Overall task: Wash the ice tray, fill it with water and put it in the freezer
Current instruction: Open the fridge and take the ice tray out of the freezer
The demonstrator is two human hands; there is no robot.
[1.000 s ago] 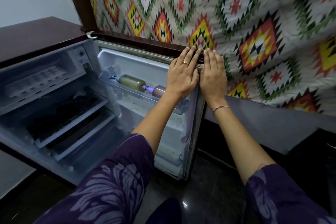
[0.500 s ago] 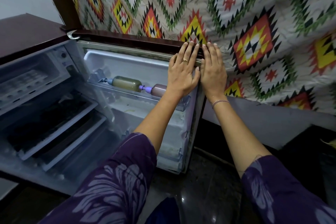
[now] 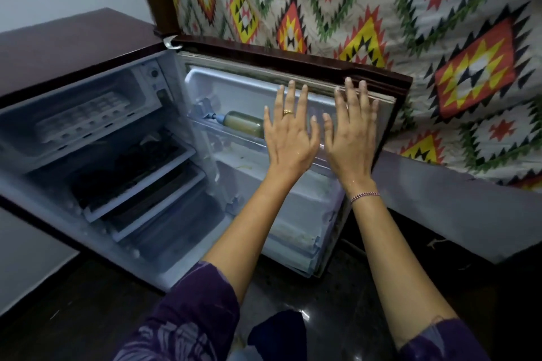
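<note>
So, the white plastic ice tray (image 3: 85,117) lies in the freezer box at the top edge of the small open brown fridge (image 3: 73,47). The left hand (image 3: 289,138) and the right hand (image 3: 350,138) hold nothing, fingers straight and spread apart, near the top edge of the open door (image 3: 293,59).

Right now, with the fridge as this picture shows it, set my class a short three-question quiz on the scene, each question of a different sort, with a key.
1. True or false: the ice tray lies in the top compartment of the fridge.
2. Its door is: A shut, B open, C taken off.
3. Fill the gap: the left hand and the right hand each hold ____.
Key: 1 true; 2 B; 3 nothing.
</note>
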